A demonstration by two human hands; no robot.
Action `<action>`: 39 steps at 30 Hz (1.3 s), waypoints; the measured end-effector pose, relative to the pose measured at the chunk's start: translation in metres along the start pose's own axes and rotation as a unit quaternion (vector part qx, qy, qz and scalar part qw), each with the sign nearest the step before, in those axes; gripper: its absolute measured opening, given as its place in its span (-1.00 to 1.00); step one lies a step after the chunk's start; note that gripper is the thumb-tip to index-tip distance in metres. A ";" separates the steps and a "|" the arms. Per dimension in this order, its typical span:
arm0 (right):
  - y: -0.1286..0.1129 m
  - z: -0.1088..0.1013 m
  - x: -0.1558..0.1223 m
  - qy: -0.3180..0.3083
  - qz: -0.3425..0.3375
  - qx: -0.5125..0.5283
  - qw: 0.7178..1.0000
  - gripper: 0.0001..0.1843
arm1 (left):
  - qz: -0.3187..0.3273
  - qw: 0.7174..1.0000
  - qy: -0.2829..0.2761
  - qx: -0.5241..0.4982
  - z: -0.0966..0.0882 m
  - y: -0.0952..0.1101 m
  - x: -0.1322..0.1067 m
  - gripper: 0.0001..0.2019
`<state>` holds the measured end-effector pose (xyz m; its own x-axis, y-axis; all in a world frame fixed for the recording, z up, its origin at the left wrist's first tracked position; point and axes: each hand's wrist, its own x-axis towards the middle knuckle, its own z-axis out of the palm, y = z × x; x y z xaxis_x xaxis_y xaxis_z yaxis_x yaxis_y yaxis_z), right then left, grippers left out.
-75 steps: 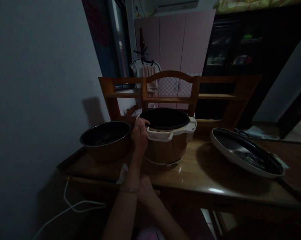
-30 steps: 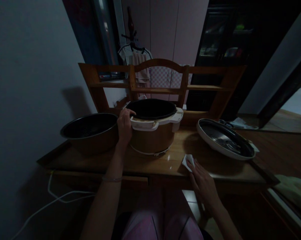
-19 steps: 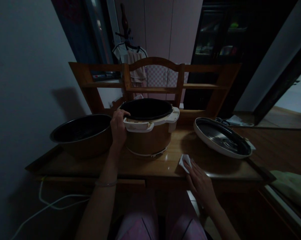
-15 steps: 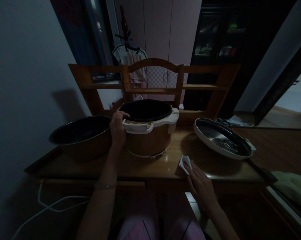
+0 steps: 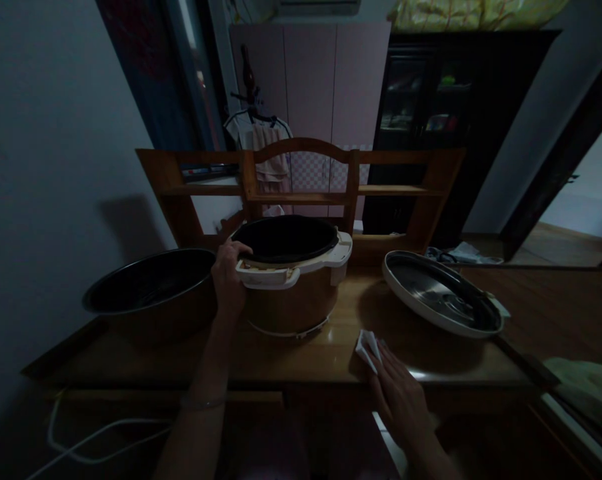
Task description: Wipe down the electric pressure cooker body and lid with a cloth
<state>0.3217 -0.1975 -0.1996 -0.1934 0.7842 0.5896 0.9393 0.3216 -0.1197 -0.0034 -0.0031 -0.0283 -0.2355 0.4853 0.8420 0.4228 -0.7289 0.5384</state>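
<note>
A brown rice cooker base (image 5: 293, 303) with a white rim stands open on the wooden desk (image 5: 305, 357). My left hand (image 5: 228, 280) grips its left rim, fingers curled over the edge. Lying flat near the desk's front edge, my right hand (image 5: 398, 393) presses a small white tissue (image 5: 368, 347) against the wood, fingers stretched out. The cooker's dark inner pot (image 5: 151, 293) sits to the left of the cooker. Its lid (image 5: 441, 293) lies upside down to the right, tilted.
A wooden shelf unit (image 5: 301, 190) rises behind the cooker. A white power cord (image 5: 75, 443) hangs below the desk on the left. A grey wall closes the left side; a dark cabinet (image 5: 421, 113) and pink wardrobe stand behind.
My right hand came from under my left arm to the desk's right front and now presses the tissue there. My left hand has stayed on the cooker's rim.
</note>
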 end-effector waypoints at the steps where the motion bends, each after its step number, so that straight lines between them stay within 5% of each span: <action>1: -0.001 0.001 -0.001 0.005 0.003 0.012 1.000 -0.38 | 0.001 1.000 0.005 -0.004 0.001 -0.001 0.000 -0.55; 5: -0.005 0.008 -0.004 0.075 0.105 0.116 0.985 -0.52 | 0.005 1.000 0.012 -0.020 0.002 -0.004 -0.001 -0.57; 10: -0.013 -0.005 0.041 0.183 0.353 0.310 0.864 -0.51 | 0.004 0.999 0.030 -0.032 0.006 -0.009 0.000 -0.56; 14: -0.031 -0.032 0.114 0.261 0.338 0.413 0.804 -0.51 | 0.004 0.998 0.044 -0.043 0.010 -0.013 0.001 -0.57; 18: -0.056 -0.037 0.171 0.277 0.273 0.439 0.810 -0.58 | 0.004 0.997 0.048 -0.061 0.010 -0.015 0.001 -0.57; 21: -0.072 -0.028 0.189 0.259 0.245 0.445 0.821 -0.59 | -0.002 0.998 0.042 -0.054 0.009 -0.013 0.000 -0.56; 26: -0.082 -0.016 0.187 0.258 0.261 0.461 0.808 -0.59 | 0.006 0.999 0.031 -0.034 0.006 -0.009 0.000 -0.56; 39: -0.078 -0.012 0.173 0.235 0.251 0.432 0.834 -0.57 | 0.011 0.999 0.032 -0.030 0.007 -0.012 0.000 -0.58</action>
<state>0.2181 -0.0932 -0.0783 0.4856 0.7060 0.5155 0.2737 0.4373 -0.8566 -0.0020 0.0089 -0.0348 -0.2831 0.4384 0.8530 0.3754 -0.7678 0.5192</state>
